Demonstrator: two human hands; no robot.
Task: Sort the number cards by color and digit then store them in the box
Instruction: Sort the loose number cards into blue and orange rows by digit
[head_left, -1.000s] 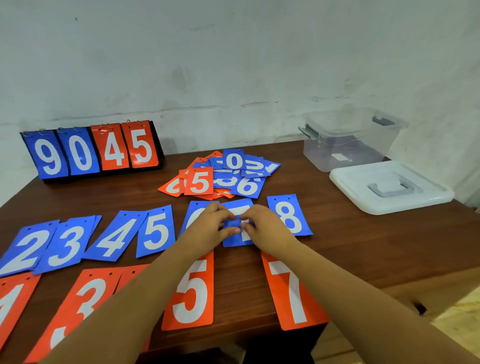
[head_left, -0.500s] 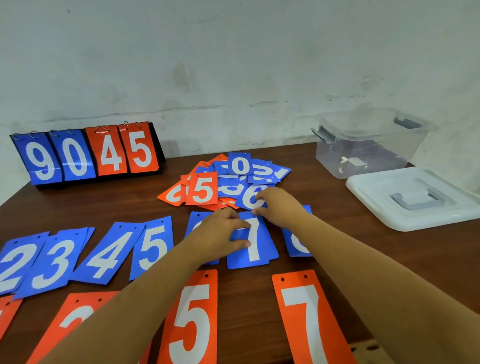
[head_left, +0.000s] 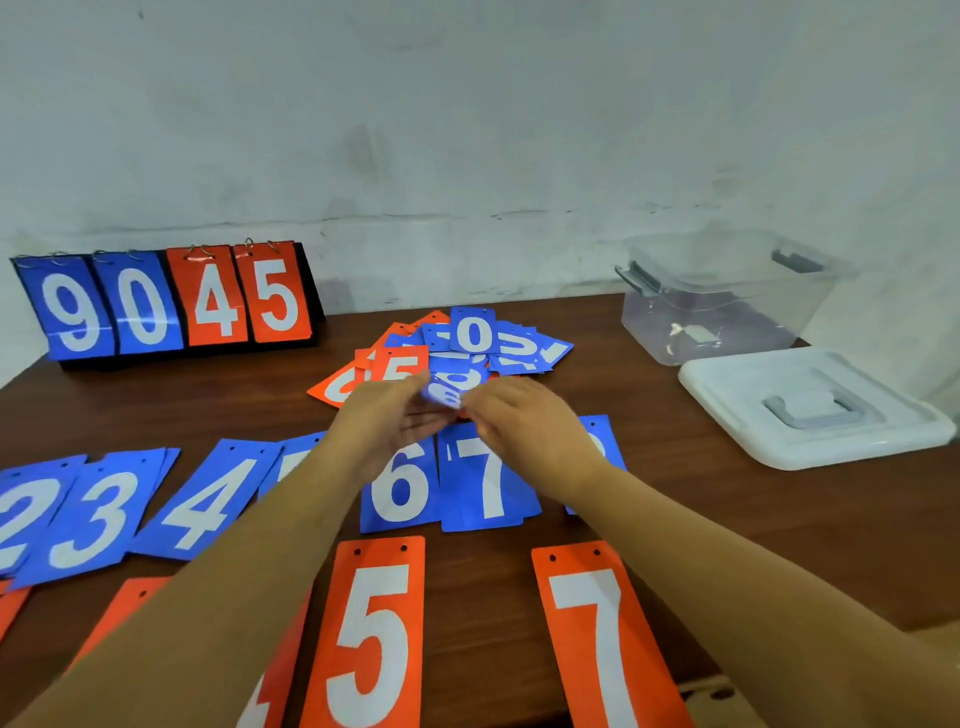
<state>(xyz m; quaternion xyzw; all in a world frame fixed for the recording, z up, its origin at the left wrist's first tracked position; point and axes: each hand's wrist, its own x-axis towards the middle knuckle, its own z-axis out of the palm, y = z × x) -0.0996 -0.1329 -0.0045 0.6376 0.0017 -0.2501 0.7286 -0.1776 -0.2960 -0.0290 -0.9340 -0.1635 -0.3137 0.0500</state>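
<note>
A blurred blue card (head_left: 451, 388) was pinched between the left grip (head_left: 387, 423) and the right grip (head_left: 524, 434), both clamped on it, at the near edge of the mixed pile (head_left: 472, 338) on the table (head_left: 675, 509). The blue 6 card (head_left: 400, 488) and blue 7 card (head_left: 488, 483) were laid just below the hands. The clear box (head_left: 727, 306) was set far right, its lid (head_left: 810, 410) beside it.

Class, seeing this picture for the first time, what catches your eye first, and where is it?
Bright blue and orange number cards dominate: a blue row across the middle, orange 5 and orange 7 nearest the camera. Behind them, the left hand and right hand seem to pinch a blue card at a jumbled pile. A scoreboard reading 9045 stands back left.
</note>
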